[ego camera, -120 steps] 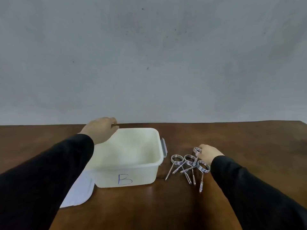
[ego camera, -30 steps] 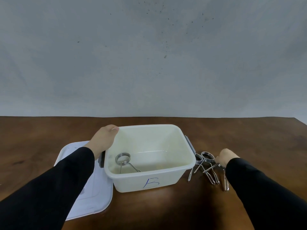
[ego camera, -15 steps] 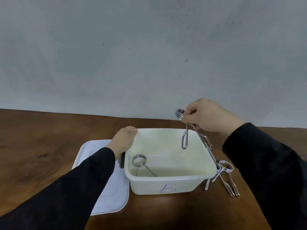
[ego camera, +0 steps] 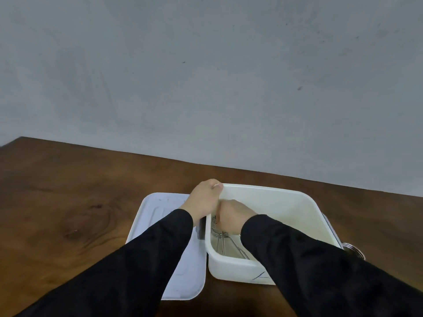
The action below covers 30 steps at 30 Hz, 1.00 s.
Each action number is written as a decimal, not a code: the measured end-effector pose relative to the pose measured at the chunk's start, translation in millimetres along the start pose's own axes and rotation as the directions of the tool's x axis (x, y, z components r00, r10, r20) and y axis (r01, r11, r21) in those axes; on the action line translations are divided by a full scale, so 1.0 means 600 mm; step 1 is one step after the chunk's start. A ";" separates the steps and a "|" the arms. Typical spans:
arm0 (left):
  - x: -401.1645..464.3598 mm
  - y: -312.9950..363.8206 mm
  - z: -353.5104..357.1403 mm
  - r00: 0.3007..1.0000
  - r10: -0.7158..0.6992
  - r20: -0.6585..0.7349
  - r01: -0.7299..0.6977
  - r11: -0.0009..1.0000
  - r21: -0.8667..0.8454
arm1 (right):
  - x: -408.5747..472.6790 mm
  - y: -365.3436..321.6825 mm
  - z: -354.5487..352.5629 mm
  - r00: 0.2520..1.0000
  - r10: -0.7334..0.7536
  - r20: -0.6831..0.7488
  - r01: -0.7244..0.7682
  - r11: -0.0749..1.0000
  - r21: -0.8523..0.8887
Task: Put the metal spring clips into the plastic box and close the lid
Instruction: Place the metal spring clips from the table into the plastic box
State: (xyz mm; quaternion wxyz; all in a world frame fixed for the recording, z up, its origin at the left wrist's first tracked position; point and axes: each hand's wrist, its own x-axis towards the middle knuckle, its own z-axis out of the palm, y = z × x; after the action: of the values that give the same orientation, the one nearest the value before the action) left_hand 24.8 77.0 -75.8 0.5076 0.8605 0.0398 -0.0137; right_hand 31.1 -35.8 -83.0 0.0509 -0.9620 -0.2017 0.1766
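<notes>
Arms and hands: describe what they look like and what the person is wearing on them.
Both arms wear long, plain black sleeves of matte cloth, ending at the wrists, with no markings or cuffs visible. The left hand and the right hand are bare: no gloves, and no rings, watch or bands show from this view.

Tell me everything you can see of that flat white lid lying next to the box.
The flat white plastic lid is rectangular with rounded corners and a faint raised panel moulded into its top. It is off the box, lying flat on the dark brown wooden table, right against the left wall of the open white plastic box. The person's black left sleeve crosses over it and hides its middle; whether the sleeve touches it cannot be told.
</notes>
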 end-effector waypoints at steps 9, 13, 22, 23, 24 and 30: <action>0.000 0.001 0.001 1.000 -0.007 -0.003 0.007 1.000 0.018 | 0.001 0.014 0.014 0.998 0.042 0.037 -0.045 0.995 0.085; -0.002 0.005 -0.001 1.000 -0.003 -0.009 0.004 1.000 0.028 | -0.008 0.019 0.008 0.998 0.016 0.058 -0.023 0.993 0.115; -0.002 0.005 -0.005 1.000 -0.002 -0.017 0.003 0.998 0.058 | -0.092 0.185 -0.134 0.864 0.210 -0.458 -0.052 0.942 0.333; -0.001 0.004 -0.005 1.000 0.000 -0.022 0.001 0.998 0.058 | -0.105 0.230 -0.142 0.840 0.291 -0.458 -0.129 0.926 0.354; 0.000 0.002 -0.005 1.000 0.002 -0.023 0.000 0.998 0.058 | -0.122 0.274 -0.146 0.823 0.374 -0.428 -0.218 0.903 0.369; 0.010 -0.003 -0.001 0.999 0.025 -0.028 -0.022 0.994 0.110 | -0.229 0.427 -0.067 0.771 0.635 0.051 -0.630 0.749 0.205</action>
State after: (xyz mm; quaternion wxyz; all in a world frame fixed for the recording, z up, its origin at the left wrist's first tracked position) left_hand 30.7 79.0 -77.3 0.4592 0.8876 0.0361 0.0026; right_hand 22.8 -326.7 -44.7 0.0918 -0.9643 0.1560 0.1931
